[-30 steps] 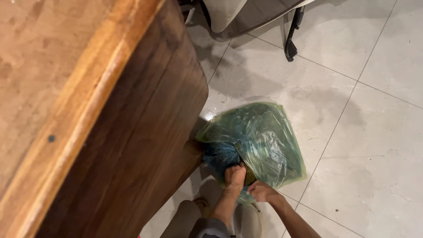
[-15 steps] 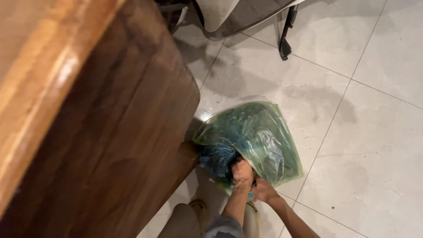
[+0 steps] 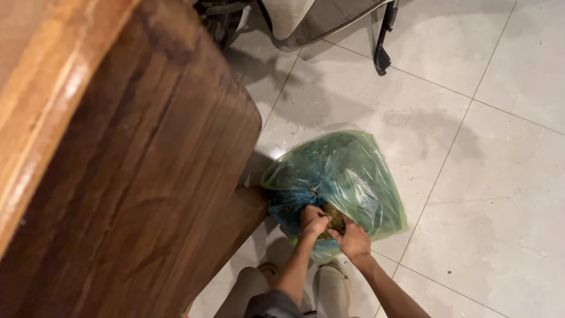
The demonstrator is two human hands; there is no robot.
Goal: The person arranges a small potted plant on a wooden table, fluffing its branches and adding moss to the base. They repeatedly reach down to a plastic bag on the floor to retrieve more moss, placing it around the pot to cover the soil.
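both hands, the left hand (image 3: 313, 220) and right hand (image 3: 353, 240), have closed in tighter and grip the green bag (image 3: 344, 171) mouth on the floor (image 3: 500, 194).

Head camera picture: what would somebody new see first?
A puffy green plastic bag sits on the pale tiled floor in the middle of the view. The left hand and right hand both grip its bunched top at the near edge. A big dark wooden table fills the left side, right beside the bag.
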